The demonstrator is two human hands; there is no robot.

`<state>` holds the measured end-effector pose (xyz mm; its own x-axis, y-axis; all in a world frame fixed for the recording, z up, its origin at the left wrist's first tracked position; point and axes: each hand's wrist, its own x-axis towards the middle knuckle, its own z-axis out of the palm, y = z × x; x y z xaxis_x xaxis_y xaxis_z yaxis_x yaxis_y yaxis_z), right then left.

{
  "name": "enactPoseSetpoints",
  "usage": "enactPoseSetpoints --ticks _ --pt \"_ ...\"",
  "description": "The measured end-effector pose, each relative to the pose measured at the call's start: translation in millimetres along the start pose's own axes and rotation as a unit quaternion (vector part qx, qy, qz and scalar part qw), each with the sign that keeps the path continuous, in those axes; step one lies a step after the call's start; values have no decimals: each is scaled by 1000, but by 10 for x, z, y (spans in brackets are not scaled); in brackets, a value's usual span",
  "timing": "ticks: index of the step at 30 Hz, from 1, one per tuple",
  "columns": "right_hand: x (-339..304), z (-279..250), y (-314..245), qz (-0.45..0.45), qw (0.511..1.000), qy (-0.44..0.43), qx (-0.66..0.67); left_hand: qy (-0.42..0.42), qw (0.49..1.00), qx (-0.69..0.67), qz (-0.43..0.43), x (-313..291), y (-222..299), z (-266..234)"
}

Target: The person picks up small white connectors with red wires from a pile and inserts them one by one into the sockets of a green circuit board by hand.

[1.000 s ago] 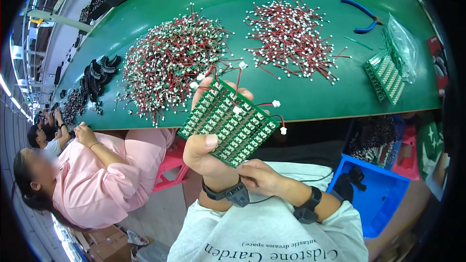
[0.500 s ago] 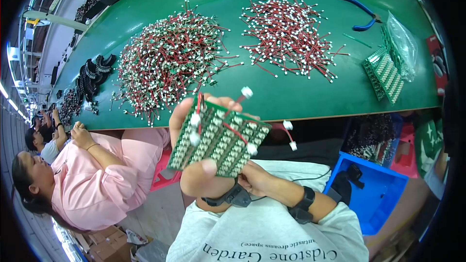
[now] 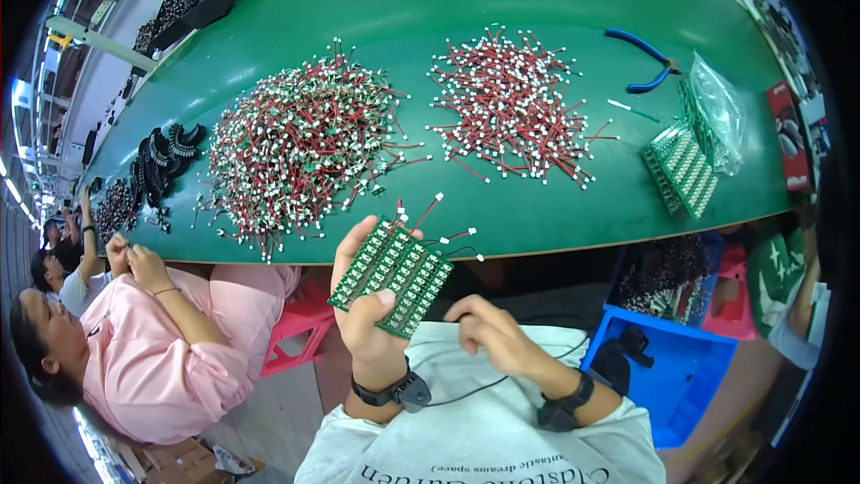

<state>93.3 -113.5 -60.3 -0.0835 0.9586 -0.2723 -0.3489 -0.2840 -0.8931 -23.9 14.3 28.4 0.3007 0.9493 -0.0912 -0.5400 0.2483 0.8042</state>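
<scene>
My left hand [image 3: 363,323] grips a green circuit board panel [image 3: 394,278], its thumb lying across the front and its fingers behind. Rows of small white connectors cover the panel's face. Several red and dark wires with white plugs [image 3: 437,198] stick out past its upper and right edges. Just right of the panel's lower edge, my right hand [image 3: 497,336] hangs apart from it, fingers loosely bent and spread, with nothing visible in them. Beyond on the bench lie a large heap of red-wired small boards [image 3: 300,139] and a smaller heap of red wires with white plugs [image 3: 511,108].
On the green bench [image 3: 537,224] at right are blue-handled pliers [image 3: 640,58], a thin green strip [image 3: 634,110], stacked circuit panels [image 3: 683,166] and a clear plastic bag [image 3: 717,112]. A blue bin [image 3: 690,385] stands low right. A person in pink [image 3: 170,350] sits at left.
The panel has lowered and moved away from my face, tilting differently. My right hand has come out from behind it to its right. The view has shifted slightly.
</scene>
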Motion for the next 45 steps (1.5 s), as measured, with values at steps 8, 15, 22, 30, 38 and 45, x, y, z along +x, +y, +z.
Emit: enactPoseSetpoints --ticks 8,15,22,30,38,45 --pt "-71 -1 -722 -209 957 105 -171 7 1000 9 -7 38 -154 -40" --pt "226 128 -923 -311 896 199 -248 -57 998 1 31 -73 -270 -4" --pt "441 30 -728 -370 834 256 -319 -57 994 74 62 -124 -355 -54" --pt "372 39 -765 -368 812 260 -370 -54 990 100 85 -146 -366 -58" --pt "407 65 -719 -382 818 263 -341 -88 965 176 174 -149 -430 -115" --pt "370 48 -761 -369 816 267 -355 -123 938 234 224 -115 -401 -58"
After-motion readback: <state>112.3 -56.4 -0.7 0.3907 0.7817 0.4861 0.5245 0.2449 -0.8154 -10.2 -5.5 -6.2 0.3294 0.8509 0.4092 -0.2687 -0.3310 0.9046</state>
